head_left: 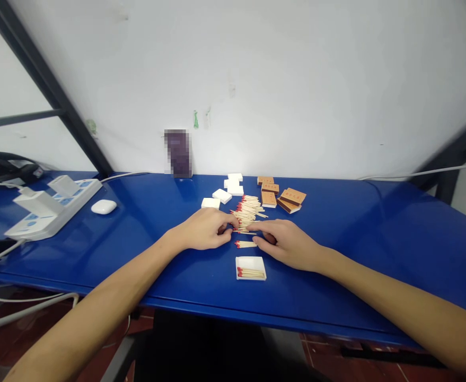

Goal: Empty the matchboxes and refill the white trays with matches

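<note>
A loose pile of red-headed matches [249, 208] lies in the middle of the blue desk. My left hand [207, 228] rests at the heads' side of the pile, index fingertip on the nearest matches and thumb a little apart from it. From the other side my right hand [288, 241] reaches in, index finger stretched to the stick ends, thumb beside a small separate row of matches [246, 244]. Its other fingers are curled under. Closer to me sits a white matchbox tray [251, 262] with several matches along its near side.
Behind the pile are several white matchbox trays [222, 196] and, to their right, brown matchbox sleeves [269, 199]. On the left stand a power strip [53, 212] with plugs and a white earbud case [104, 207]. A blurred dark box [180, 154] leans against the wall.
</note>
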`<state>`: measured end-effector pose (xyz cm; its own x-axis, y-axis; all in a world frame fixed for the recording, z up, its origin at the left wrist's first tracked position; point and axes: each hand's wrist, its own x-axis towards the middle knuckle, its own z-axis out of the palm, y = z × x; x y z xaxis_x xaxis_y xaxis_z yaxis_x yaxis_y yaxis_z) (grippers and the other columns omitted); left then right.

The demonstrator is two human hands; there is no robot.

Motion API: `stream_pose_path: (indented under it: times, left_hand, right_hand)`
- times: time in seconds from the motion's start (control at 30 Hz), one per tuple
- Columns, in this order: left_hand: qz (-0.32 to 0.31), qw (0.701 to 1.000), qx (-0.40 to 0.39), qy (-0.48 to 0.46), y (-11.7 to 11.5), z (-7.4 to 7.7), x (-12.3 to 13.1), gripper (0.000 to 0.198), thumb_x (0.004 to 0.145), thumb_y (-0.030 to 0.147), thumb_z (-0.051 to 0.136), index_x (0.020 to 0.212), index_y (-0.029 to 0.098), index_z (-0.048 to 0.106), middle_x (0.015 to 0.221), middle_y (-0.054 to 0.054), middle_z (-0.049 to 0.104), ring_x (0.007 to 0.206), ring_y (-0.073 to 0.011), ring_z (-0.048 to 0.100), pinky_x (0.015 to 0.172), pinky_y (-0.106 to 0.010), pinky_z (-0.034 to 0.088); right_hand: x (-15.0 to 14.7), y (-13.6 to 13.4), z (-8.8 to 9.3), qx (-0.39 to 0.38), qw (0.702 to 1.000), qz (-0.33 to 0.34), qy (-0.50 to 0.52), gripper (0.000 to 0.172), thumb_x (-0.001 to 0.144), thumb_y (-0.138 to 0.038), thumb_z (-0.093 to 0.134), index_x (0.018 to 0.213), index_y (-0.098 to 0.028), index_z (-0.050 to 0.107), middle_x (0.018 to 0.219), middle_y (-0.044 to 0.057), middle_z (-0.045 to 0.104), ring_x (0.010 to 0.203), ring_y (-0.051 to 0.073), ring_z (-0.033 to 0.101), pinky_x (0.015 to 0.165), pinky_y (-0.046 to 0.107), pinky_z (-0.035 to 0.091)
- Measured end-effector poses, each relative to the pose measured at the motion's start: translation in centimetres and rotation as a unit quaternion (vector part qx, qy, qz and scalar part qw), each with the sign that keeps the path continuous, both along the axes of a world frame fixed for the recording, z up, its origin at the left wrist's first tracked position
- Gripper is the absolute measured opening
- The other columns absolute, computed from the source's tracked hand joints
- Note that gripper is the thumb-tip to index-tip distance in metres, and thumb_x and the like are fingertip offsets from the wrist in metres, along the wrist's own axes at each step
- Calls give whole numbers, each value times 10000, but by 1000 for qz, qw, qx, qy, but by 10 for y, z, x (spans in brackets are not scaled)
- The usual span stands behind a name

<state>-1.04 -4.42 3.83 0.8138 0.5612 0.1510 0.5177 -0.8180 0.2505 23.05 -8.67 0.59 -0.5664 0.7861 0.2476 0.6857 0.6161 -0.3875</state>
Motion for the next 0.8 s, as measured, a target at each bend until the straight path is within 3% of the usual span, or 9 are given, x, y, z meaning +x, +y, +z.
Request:
stream_pose_path:
  times: [0.8]
  left_hand:
    - [-19,1000,0,-11,2,-3,-1,280,797,147,509,984,198,711,637,33,595,548,-105,489,576,-233,341]
  right_hand:
    - [0,0,-2,13,1000,1,7,294,935,-293,514,1151,-178,676,639,-18,561,562,133,479,611,261,352]
